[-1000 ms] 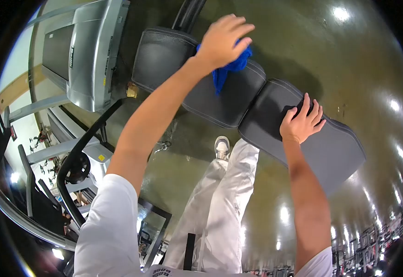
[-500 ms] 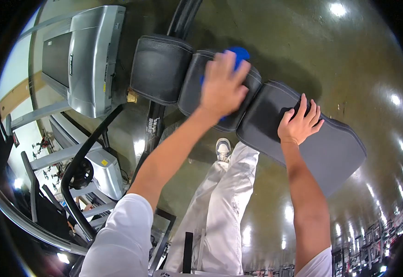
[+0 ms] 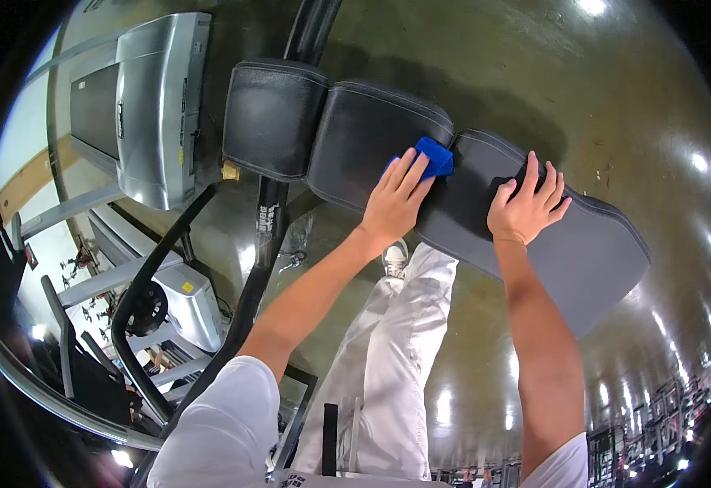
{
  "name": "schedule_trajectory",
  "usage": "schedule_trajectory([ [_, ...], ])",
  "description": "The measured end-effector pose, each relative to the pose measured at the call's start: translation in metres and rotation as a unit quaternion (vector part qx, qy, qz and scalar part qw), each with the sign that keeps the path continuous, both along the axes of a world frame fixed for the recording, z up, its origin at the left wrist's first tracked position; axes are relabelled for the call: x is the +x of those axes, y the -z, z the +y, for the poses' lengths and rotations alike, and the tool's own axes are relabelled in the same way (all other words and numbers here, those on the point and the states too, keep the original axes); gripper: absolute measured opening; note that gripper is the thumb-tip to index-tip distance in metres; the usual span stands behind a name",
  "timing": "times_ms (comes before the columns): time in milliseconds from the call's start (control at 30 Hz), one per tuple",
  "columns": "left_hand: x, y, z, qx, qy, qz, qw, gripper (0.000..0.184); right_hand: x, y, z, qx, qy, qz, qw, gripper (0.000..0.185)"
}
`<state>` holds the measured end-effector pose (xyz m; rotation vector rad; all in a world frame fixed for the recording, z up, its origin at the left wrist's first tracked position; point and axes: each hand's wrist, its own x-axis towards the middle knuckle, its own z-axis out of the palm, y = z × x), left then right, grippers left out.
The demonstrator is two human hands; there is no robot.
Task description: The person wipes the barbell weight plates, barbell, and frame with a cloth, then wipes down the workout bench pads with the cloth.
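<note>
Under the fingers of my left hand (image 3: 392, 202) is a blue cloth (image 3: 435, 159), pressed onto the middle black padded section (image 3: 368, 126) of a bench near its right-hand edge. Part of the cloth is hidden beneath the fingers. My right hand (image 3: 526, 210) rests on the longer right padded section (image 3: 587, 264), fingers spread and holding nothing. A gap separates these two sections. The smaller left padded section (image 3: 274, 122) adjoins the middle one, with neither hand on it.
A black metal frame tube (image 3: 270, 215) runs beneath the bench's left end. Silver gym machines (image 3: 160, 110) stand at the left, near a curved black handrail (image 3: 140, 305). My shoe (image 3: 394, 259) is on the shiny floor (image 3: 486, 49) below the bench.
My left hand has moved down and slightly right with the blue cloth, from mid-section toward the gap. My right hand stays at the same spot on its section.
</note>
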<state>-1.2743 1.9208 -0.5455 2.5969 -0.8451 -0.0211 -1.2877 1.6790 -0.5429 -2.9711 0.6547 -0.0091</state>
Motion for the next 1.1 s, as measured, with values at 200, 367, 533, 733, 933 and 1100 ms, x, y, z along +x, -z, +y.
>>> schedule_trajectory([
  [200,0.019,0.006,0.097,0.087,-0.179,-0.052,0.979,0.034,-0.001,-0.001,0.000,0.000,-0.001,0.009,1.000,0.064],
  [367,0.033,-0.001,0.115,-0.039,-0.259,-0.005,0.965,0.054,-0.001,0.004,-0.001,-0.007,-0.005,-0.010,1.000,0.061],
  [533,-0.012,0.008,0.063,-0.025,-0.208,-0.025,0.978,0.041,0.001,0.005,0.000,-0.010,-0.002,-0.015,1.000,0.061],
  [733,-0.064,-0.010,-0.048,-0.049,-0.124,0.042,0.990,0.050,-0.002,0.007,-0.001,-0.010,-0.012,-0.033,0.999,0.060],
  [933,-0.050,-0.029,-0.050,-0.152,-0.208,0.096,0.961,0.043,-0.003,0.010,-0.003,-0.020,-0.032,-0.068,0.997,0.058],
  [1100,-0.019,-0.040,-0.042,-0.282,-0.277,0.243,0.886,0.025,-0.001,0.006,-0.001,-0.040,-0.066,-0.105,0.992,0.056],
])
